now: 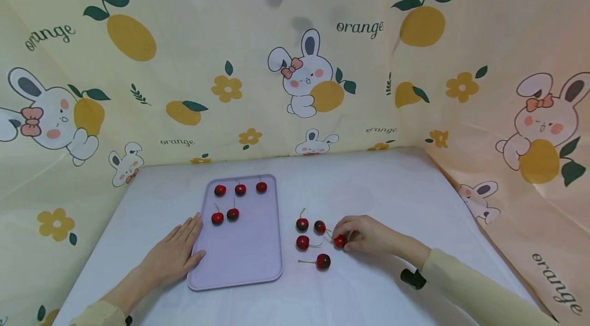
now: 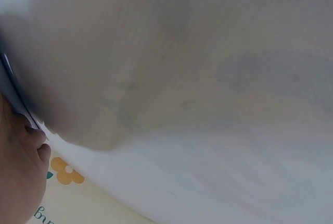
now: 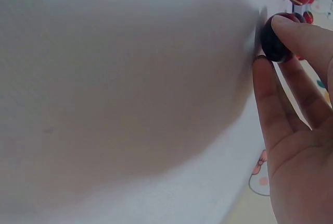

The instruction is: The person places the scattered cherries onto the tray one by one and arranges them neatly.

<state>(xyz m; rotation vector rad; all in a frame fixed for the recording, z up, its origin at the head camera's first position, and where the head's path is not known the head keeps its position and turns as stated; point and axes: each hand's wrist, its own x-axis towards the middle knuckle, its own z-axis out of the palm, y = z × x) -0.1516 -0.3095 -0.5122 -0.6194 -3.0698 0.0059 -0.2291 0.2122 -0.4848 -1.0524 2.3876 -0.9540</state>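
My right hand (image 1: 369,235) pinches a dark red cherry (image 1: 340,241) between thumb and fingers, low over the white table. In the right wrist view the thumb lies on this cherry (image 3: 278,39), with the fingers on its other side. Several more cherries with green stems lie just left of that hand, among them one cherry (image 1: 323,262) nearest the front. My left hand (image 1: 171,252) rests with straight fingers against the left edge of a lilac tray (image 1: 239,259). On the tray a back row of 3 cherries sits above a second row of 2, including one cherry (image 1: 232,214).
A white cloth (image 1: 359,295) covers the table. Patterned fabric (image 1: 249,106) with rabbits and oranges rises behind it and along both sides. A small black device (image 1: 413,279) sits at the right wrist, by the sleeve (image 1: 470,280).
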